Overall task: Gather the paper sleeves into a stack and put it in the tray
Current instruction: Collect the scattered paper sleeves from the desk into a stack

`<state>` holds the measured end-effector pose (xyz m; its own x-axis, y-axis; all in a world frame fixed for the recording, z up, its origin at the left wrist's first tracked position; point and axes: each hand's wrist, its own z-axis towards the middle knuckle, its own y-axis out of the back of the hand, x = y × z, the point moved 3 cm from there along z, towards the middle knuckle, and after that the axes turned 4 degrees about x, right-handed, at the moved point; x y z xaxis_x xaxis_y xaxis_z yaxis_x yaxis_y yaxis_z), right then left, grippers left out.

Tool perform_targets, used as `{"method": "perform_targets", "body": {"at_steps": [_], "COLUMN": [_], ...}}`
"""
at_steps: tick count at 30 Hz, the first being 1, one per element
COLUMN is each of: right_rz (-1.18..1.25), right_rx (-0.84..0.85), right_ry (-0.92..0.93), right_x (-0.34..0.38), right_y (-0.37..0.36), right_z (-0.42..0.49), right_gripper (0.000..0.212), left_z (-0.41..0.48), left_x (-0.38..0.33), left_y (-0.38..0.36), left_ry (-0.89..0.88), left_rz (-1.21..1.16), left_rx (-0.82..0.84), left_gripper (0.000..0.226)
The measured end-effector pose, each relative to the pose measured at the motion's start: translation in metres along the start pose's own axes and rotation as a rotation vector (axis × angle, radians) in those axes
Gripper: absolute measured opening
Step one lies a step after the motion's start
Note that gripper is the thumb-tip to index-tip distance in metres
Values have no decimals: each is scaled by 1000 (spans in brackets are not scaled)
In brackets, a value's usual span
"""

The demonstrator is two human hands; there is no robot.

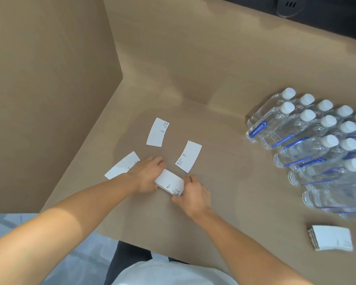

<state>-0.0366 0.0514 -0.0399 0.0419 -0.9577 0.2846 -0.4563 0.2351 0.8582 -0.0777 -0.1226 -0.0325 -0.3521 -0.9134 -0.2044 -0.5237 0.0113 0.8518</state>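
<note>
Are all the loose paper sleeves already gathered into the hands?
No: three sleeves, at and, lie loose on the table while the left hand and right hand hold a small stack.

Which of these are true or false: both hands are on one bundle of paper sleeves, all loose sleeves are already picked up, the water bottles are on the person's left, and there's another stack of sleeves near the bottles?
1. Both hands hold one bundle of sleeves. True: the left hand and right hand grip the bundle from either end.
2. All loose sleeves are picked up. False: three loose sleeves lie flat on the table, at and.
3. The water bottles are on the person's left. False: the bottles are on the right.
4. Another stack lies near the bottles. True: a separate stack lies in front of them.
</note>
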Motion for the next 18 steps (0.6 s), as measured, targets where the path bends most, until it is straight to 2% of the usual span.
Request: {"method": "perform_targets", "body": {"at_steps": [4, 10, 13, 18], "right_rz": [2, 148, 184, 167], "right_rx": [33, 88, 89, 54], "right_ry": [-56, -101, -72, -31], "right_x": [1, -1, -5, -21], "right_y": [-6, -15, -19, -20], "right_z": [4, 14, 15, 12], "right_gripper": [45, 49, 44, 36], "left_z": [4, 10, 10, 10], "left_x": [5, 6, 6, -6], "left_y": [-4, -7, -13, -25], "left_ry": [-26, -64, -78, -84], "left_rz": [-34, -147, -206, -301], "left_rx": [33, 16, -1, -13], "left_gripper": [40, 33, 29, 38]}}
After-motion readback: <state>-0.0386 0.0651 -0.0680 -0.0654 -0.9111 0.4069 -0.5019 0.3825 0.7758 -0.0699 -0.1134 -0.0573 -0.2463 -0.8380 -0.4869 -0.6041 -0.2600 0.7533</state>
